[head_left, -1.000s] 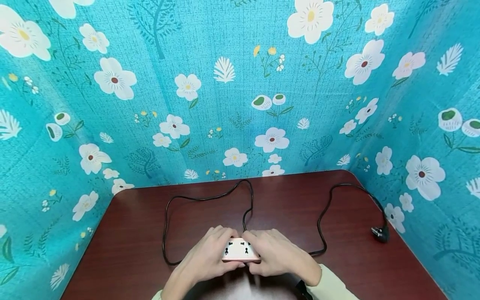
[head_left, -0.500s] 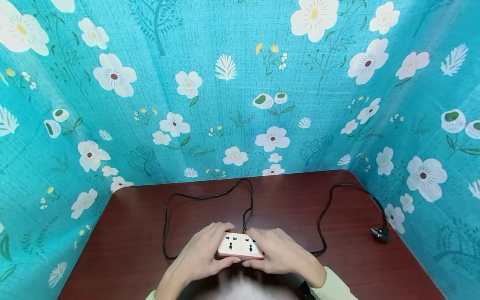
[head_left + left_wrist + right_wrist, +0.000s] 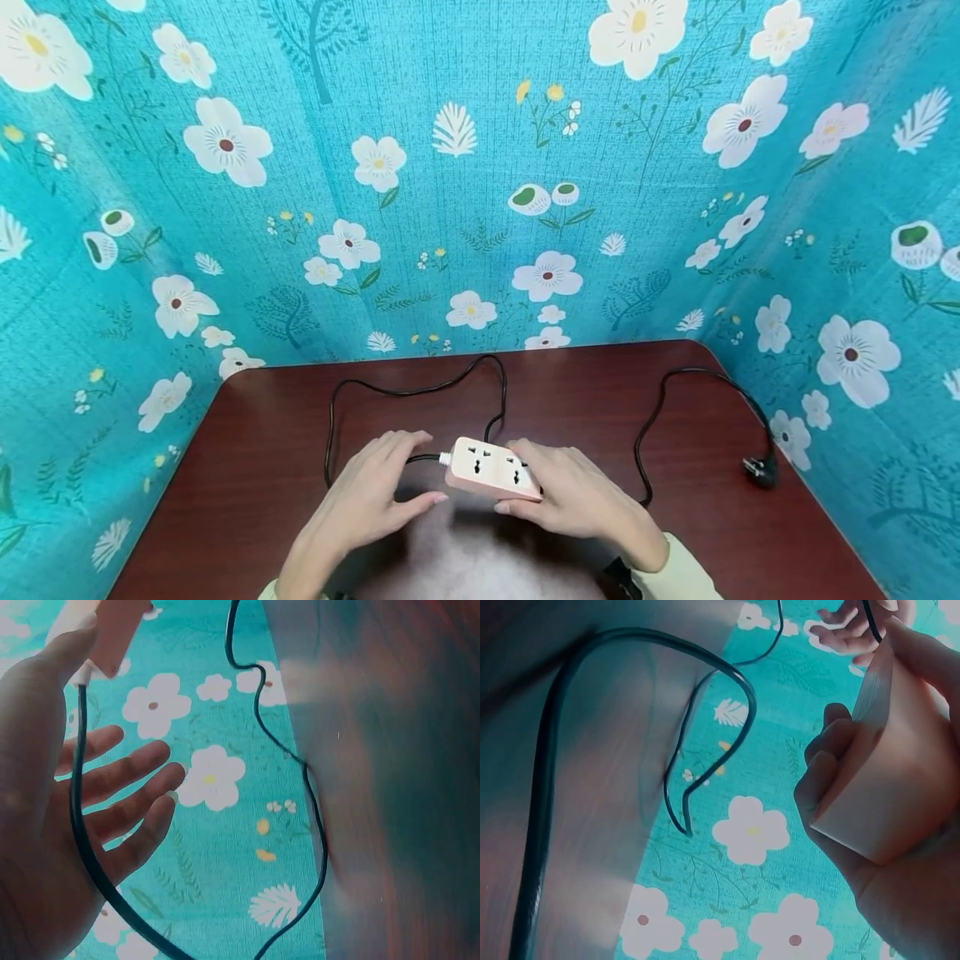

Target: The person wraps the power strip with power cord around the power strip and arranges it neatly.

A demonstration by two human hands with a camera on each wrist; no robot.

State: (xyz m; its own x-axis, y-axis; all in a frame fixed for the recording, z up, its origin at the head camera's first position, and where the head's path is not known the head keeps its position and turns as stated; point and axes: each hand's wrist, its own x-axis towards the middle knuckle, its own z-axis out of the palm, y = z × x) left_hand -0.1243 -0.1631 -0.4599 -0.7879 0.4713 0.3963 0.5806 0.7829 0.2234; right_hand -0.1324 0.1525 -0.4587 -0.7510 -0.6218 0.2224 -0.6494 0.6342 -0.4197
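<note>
A white power strip with pinkish sides is tilted in the head view, its socket face upward. My right hand grips its right end, thumb on the near side and fingers over the far side. To the left, my left hand is apart from the strip, fingers spread from the thumb and holding nothing. A black cord leaves the strip's left end and runs past the left palm. In the left wrist view, that cord passes in front of the loosely extended fingers.
The cord loops over the dark red table behind the hands. At the right edge lies its black plug. Teal flowered cloth stands along the back and sides of the table.
My left hand has let go of the power strip and drawn away to the left. My right hand still holds the strip, which has tilted, its left end now in the open.
</note>
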